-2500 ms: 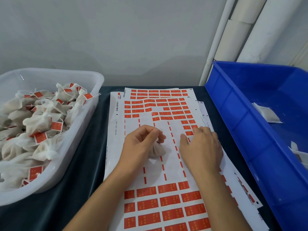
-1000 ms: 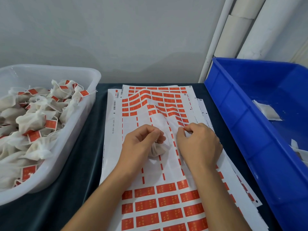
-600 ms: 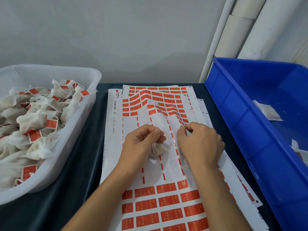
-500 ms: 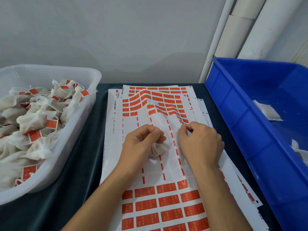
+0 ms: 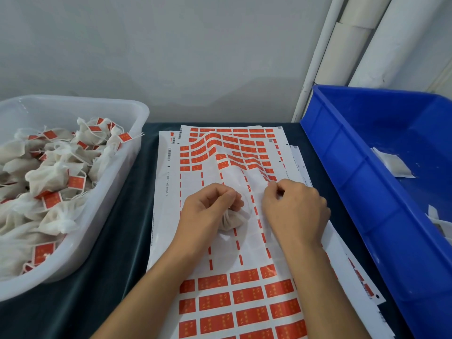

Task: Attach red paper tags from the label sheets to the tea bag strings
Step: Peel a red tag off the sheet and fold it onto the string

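A stack of white label sheets (image 5: 215,297) with rows of red paper tags lies on the dark table in front of me. My left hand (image 5: 208,211) rests on the top sheet and grips a small white tea bag (image 5: 232,220) at its gathered neck. Right of it, my right hand (image 5: 293,211) pinches a red tag (image 5: 272,184) at the sheet's right side, and the sheet (image 5: 234,152) bulges up into a fold behind my fingers. The tea bag's string is hidden by my fingers.
A clear plastic tub (image 5: 122,152) on the left holds several tea bags with red tags. A blue plastic bin (image 5: 367,192) stands on the right with a few white bags (image 5: 393,165) inside. A grey wall and white pipes (image 5: 342,45) stand behind the table.
My right hand went from lying flat on the sheet to pinching a tag, and the sheet lifted into a fold. My left hand has kept still with the tea bag.
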Demonstrator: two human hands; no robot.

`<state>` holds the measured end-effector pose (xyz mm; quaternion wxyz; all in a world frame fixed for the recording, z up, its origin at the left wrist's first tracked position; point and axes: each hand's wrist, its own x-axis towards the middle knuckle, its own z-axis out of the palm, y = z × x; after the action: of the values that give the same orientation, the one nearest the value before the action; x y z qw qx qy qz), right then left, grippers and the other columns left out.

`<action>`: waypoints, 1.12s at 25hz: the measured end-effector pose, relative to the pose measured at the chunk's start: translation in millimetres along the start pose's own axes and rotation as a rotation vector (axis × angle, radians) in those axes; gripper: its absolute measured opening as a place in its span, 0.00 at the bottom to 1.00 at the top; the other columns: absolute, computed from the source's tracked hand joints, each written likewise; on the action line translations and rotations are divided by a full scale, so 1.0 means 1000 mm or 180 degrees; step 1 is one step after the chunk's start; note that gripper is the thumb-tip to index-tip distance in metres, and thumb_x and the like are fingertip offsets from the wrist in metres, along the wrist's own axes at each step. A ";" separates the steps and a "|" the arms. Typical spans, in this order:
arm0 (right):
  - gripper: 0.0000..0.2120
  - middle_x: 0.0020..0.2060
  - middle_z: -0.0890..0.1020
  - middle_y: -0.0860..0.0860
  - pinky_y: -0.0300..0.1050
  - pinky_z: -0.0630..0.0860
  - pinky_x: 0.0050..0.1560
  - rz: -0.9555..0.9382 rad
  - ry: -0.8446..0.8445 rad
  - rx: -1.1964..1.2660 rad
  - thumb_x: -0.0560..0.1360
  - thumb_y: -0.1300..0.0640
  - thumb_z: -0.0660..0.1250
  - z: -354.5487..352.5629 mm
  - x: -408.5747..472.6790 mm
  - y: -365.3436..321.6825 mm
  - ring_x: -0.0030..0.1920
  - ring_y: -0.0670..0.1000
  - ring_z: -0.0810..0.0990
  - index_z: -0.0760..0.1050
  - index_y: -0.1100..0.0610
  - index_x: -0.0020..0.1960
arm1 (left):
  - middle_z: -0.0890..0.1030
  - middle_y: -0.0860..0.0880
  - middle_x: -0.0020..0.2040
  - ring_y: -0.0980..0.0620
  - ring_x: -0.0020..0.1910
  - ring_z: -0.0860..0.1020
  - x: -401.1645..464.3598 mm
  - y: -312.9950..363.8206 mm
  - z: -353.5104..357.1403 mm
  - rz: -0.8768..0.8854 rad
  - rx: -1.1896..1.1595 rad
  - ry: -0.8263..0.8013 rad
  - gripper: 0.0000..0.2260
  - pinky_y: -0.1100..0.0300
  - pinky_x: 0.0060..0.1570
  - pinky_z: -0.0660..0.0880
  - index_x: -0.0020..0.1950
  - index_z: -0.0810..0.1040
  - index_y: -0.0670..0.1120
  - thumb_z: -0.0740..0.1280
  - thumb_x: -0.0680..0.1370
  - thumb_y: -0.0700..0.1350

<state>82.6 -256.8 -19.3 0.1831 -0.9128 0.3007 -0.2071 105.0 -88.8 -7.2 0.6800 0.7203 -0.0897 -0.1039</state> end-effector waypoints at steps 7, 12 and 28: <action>0.14 0.52 0.84 0.48 0.49 0.80 0.49 -0.0041 0.0195 -0.0023 0.82 0.43 0.64 -0.002 0.007 0.005 0.46 0.50 0.81 0.81 0.51 0.58 | 0.87 0.56 0.45 0.58 0.48 0.84 0.000 0.000 -0.001 -0.0017 0.0046 -0.0006 0.10 0.74 0.42 0.76 0.47 0.85 0.51 0.66 0.84 0.48; 0.10 0.46 0.82 0.50 0.48 0.82 0.44 0.0286 0.0436 0.0733 0.84 0.48 0.61 -0.004 0.019 0.019 0.41 0.49 0.81 0.75 0.53 0.50 | 0.86 0.55 0.45 0.58 0.47 0.84 0.000 0.001 -0.002 -0.0020 -0.0007 -0.0039 0.10 0.73 0.41 0.76 0.48 0.85 0.49 0.66 0.84 0.48; 0.05 0.43 0.87 0.40 0.34 0.81 0.35 0.0376 -0.0078 0.3255 0.81 0.48 0.69 -0.015 0.006 -0.004 0.43 0.44 0.88 0.82 0.46 0.50 | 0.86 0.51 0.43 0.51 0.45 0.85 0.003 0.002 -0.005 0.0022 -0.0276 0.0280 0.08 0.66 0.45 0.81 0.48 0.83 0.51 0.66 0.84 0.49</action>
<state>81.6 -260.8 -3.4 0.6209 -0.6904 0.2099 -0.3063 109.3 -84.5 -5.1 0.7142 0.6937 -0.0576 -0.0735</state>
